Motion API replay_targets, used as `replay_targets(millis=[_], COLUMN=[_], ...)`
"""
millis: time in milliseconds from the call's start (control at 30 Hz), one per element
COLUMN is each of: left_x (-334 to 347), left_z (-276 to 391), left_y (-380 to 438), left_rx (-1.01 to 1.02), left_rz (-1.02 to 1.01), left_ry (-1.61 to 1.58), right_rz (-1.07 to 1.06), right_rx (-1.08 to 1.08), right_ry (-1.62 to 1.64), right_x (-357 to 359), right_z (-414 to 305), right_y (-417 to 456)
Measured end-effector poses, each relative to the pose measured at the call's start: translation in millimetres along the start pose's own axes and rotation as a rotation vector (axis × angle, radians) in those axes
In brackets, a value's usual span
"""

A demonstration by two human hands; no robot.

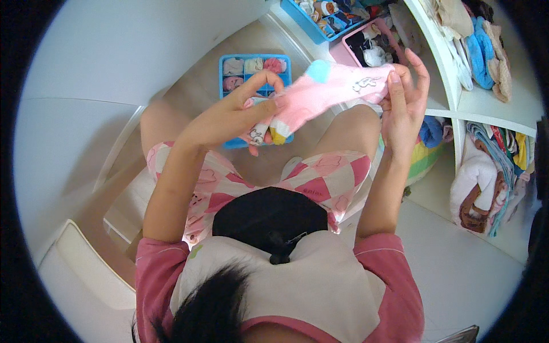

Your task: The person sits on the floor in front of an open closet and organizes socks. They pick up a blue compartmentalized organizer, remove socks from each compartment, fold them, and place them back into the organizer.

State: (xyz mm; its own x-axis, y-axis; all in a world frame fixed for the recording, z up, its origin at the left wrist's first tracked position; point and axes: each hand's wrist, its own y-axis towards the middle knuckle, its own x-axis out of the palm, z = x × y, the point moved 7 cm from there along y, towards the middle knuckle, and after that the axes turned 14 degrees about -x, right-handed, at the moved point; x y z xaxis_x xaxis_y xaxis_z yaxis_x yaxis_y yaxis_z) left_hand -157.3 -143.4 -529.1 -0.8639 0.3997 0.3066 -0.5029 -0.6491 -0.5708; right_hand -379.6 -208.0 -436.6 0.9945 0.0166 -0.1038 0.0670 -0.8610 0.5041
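A pink sock with a light blue heel and a white and yellow toe is stretched out in front of me. My right hand pinches its cuff, near a small printed animal. At the toe end, my left hand grips the sock between thumb and fingers. A second sock, with a similar animal print, is bunched in the left hand too. Below the hands sits a blue divided box with rolled socks in several compartments; my left hand and the socks hide part of it.
At the back, another blue divided box stands beside a pink bin holding dark and white items. White shelves to the right carry folded clothes and a white fluffy garment. A white panel rises on the left.
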Motion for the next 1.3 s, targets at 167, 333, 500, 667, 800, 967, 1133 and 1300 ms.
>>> replay_targets(millis=[167,333,500,667,800,967,1133,1300], left_x=[5,1,-4,-12,-19,-24,-32,-14], left_z=[-1,-2,-8,-10,-15,-30,-37,-41], left_y=[5,8,14,9,11,24,35,55], left_rx=[0.079,0.243,0.182,0.247,0.282,0.192,0.341,0.395], left_rz=[-0.319,-0.246,-0.102,0.01,0.123,0.131,0.326,0.492], left_ry=[-0.606,-0.788,-0.628,-0.6,-0.492,-0.23,-0.499,-0.359], right_rz=[-0.027,-0.092,-0.105,-0.016,0.101,-0.271,-0.585,-0.449], right_rx=[0.098,0.288,0.387,0.492,0.56,0.401,0.43,0.364], right_ry=[0.238,0.555,0.708,0.546,0.558,0.148,-0.025,-0.03], right_x=[1,12,31,42,45,57,83,95], right_z=[12,24,38,63,74,65,60,75], right_y=[-1,-15,-36,-63,-70,-57,-72,-76])
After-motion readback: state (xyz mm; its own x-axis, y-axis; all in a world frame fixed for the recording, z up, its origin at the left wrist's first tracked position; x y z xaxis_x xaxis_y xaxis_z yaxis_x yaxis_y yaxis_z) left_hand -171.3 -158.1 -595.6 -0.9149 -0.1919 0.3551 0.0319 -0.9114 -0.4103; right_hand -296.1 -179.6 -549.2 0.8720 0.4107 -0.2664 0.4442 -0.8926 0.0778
